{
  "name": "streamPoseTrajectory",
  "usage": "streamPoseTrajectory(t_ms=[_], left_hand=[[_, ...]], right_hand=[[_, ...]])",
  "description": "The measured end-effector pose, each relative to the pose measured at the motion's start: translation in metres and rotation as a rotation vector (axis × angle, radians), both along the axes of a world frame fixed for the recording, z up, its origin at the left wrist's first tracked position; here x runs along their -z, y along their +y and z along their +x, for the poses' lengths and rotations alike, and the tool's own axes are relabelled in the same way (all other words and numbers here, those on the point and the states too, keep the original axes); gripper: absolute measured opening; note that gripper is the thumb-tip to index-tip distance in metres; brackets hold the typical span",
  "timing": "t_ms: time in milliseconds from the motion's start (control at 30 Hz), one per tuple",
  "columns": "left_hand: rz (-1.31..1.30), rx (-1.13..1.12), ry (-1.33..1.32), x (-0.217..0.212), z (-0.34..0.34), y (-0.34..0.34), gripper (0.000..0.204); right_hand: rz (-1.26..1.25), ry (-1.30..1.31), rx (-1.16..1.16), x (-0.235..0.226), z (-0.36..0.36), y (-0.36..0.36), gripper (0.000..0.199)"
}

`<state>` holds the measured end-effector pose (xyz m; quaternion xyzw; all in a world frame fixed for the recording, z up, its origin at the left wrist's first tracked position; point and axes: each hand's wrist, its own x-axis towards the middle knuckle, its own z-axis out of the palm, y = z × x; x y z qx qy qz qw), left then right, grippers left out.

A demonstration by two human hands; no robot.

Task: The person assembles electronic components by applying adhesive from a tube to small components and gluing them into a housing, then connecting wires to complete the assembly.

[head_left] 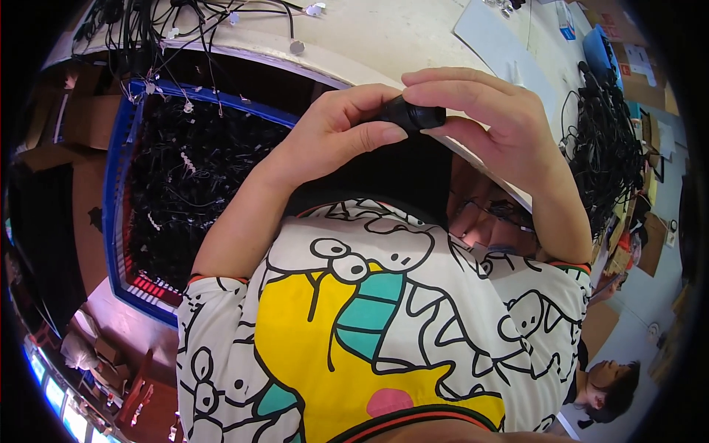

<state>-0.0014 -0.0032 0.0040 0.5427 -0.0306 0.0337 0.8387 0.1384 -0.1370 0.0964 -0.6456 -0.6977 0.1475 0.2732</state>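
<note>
Currently, black cylindrical part [419, 116] is held at one o'clock, left end pinched by left hand [341, 125], right end gripped by right hand [506, 118]; black cables [196, 159] are piled in blue basket [111, 214], ten o'clock.

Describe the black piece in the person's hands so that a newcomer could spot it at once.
Find the pale tabletop across the top of the picture. At its near edge, above the patterned shirt, the left hand and right hand hold the black piece. Unlike the thin, tangled black cables in the blue basket to the left, it is short, thick and rounded.
</note>
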Motion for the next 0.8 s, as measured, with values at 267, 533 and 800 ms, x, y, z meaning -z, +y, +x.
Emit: streamPoseTrajectory(t_ms=[267,533,800], left_hand=[[0.086,-0.089,-0.032,0.008,0.001,-0.01,0.034],[0.121,-0.033,0.02,0.005,-0.001,-0.01,0.033],[0.233,-0.029,0.107,-0.026,-0.001,0.001,0.029]], right_hand=[[-0.053,-0.167,0.075,0.001,-0.004,-0.007,0.041],[-0.018,-0.087,0.069,0.005,-0.007,-0.01,0.039],[0.066,-0.16,0.017,-0.012,-0.001,-0.006,0.032]])
